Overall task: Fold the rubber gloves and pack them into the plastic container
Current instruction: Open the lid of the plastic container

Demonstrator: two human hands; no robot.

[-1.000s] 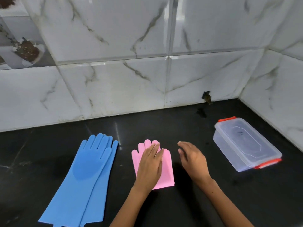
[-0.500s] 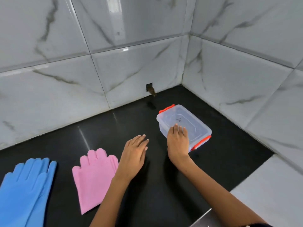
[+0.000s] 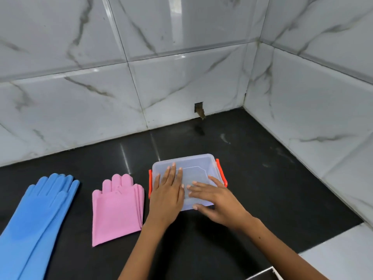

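Note:
A clear plastic container [image 3: 201,164] with its lid on and orange clips [image 3: 221,172] at both short ends sits on the black counter. My left hand [image 3: 167,190] lies flat on the left part of the lid, fingers straight. My right hand [image 3: 216,201] spreads across the lid's near right part, its thumb hooked at the container's front edge. A folded pink pair of rubber gloves [image 3: 115,211] lies just left of the container, fingers pointing to the wall. A long blue pair of gloves [image 3: 38,215] lies unfolded at the far left.
The black counter [image 3: 262,178] meets marble-tiled walls at the back and on the right. A small hole with a brown stub [image 3: 198,110] sits low in the back wall. A white ledge [image 3: 343,255] borders the counter at the bottom right.
My view swung right. Both hands left the pink gloves and reached the container, which now sits turned and closer to the pink gloves, with both hands on its lid.

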